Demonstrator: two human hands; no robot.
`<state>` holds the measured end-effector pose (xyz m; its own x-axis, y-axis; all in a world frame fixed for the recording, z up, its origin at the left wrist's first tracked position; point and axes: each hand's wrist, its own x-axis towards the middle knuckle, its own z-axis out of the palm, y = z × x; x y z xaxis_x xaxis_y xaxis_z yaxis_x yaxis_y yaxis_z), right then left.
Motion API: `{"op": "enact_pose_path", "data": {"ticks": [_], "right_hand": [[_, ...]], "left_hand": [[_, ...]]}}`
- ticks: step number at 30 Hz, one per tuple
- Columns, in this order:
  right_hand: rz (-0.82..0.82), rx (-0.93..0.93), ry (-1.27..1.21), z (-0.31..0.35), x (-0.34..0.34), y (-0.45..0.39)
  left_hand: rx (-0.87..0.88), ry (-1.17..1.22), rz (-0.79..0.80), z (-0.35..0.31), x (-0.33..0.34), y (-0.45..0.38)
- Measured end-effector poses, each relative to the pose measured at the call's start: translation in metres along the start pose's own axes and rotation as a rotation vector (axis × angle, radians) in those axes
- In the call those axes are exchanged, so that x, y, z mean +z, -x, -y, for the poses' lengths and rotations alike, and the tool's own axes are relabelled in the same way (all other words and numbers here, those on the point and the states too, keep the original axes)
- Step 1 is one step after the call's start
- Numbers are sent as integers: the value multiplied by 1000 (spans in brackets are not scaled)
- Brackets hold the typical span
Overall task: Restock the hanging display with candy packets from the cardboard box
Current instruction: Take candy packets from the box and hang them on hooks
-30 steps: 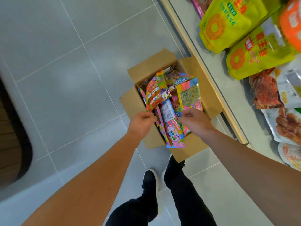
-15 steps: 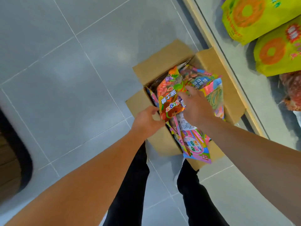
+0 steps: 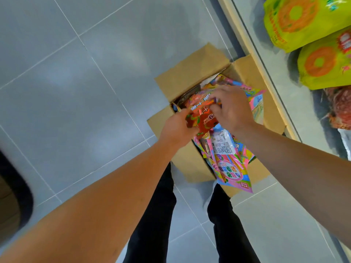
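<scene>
An open cardboard box (image 3: 191, 73) stands on the grey tiled floor beside the display's base, filled with bright candy packets. My left hand (image 3: 175, 129) grips the lower edge of a red and orange packet (image 3: 204, 118) above the box. My right hand (image 3: 232, 109) lies over the same packet, with its fingers curled on the upper part. Below both hands hangs a bunch of pink and blue packets (image 3: 230, 168), which reaches down past the box's near flap; which hand carries it is hidden.
Large yellow-green bags (image 3: 296, 21) and a reddish packet (image 3: 340, 109) hang on the display at the right, above a pale base ledge (image 3: 252, 46). My black trouser legs (image 3: 155, 215) stand just before the box. A dark rounded object (image 3: 11, 196) sits at the left edge.
My right hand has moved from the pink packets up onto the red and orange packet, which now lies folded between both hands. The view has shifted closer to the box.
</scene>
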<state>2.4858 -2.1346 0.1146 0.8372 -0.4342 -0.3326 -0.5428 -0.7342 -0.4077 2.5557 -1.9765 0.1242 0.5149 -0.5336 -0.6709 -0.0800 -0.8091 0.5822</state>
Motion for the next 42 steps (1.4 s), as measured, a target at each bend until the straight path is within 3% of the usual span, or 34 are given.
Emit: {"op": "enact_pose_path", "data": {"ticks": [4, 8, 12, 19, 25, 32, 39, 42], "right_hand": [[-174, 92, -45, 37, -51, -5], [-178, 145, -131, 69, -113, 11], [-234, 225, -295, 102, -193, 46], [-335, 405, -620, 148, -316, 129], [-410, 443, -882, 161, -370, 213], [-658, 544, -1031, 148, -388, 331], [-1002, 660, -816, 150, -379, 437], [-937, 626, -696, 158, -368, 485]], "left_hand": [[-1, 67, -222, -34, -48, 7], [64, 98, -311, -73, -104, 31], [129, 174, -335, -124, -157, 66], [262, 342, -210, -221, -210, 161], [366, 360, -73, -268, -207, 234], [499, 230, 74, -325, -170, 329], [484, 290, 136, -351, -116, 402], [462, 268, 155, -364, -89, 441]]}}
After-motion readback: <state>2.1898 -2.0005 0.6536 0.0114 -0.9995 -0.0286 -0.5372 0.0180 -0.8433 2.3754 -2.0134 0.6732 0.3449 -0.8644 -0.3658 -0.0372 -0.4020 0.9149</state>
